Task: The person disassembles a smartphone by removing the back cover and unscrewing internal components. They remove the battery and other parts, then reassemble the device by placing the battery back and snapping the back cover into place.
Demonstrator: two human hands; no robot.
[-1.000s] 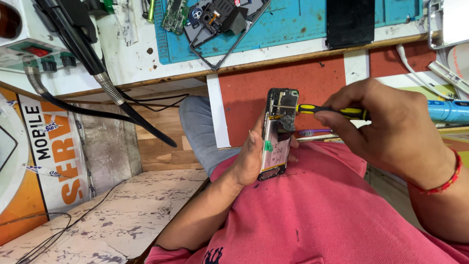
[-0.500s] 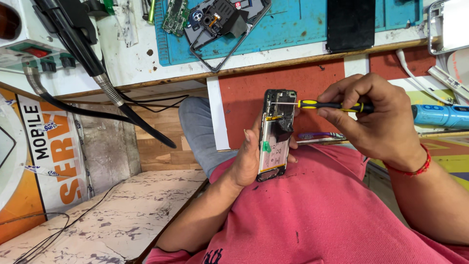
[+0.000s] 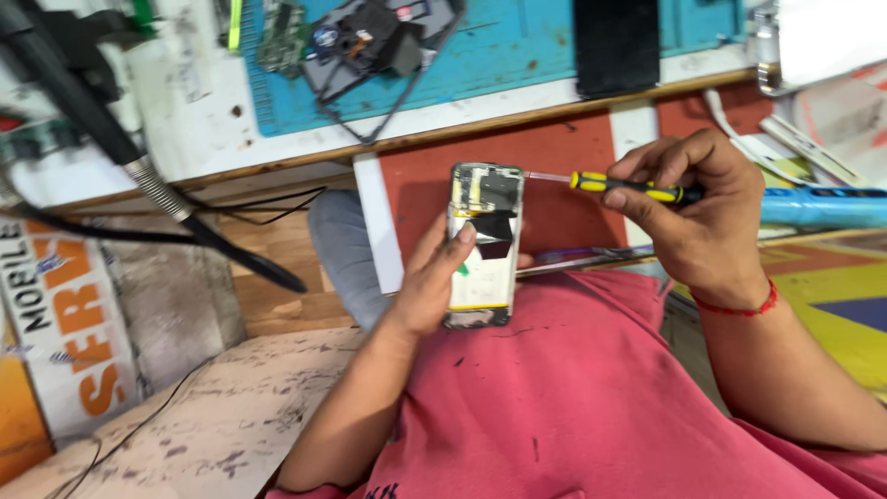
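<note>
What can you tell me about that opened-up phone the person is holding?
The opened phone is a slim rectangular handset with its back cover off. The top shows metal shields and dark parts, the middle a black patch, below it a pale, battery-like panel. It stands roughly upright over the person's pink-shirted lap, gripped along its left edge by the left hand. The screwdriver in the right hand points its thin tip at the upper right corner.

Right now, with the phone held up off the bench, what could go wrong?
The opened phone rests only in the left hand above the lap, so it might slip and fall. The screwdriver in the right hand points at the phone's top corner; a slip could scratch the exposed parts inside.
</note>
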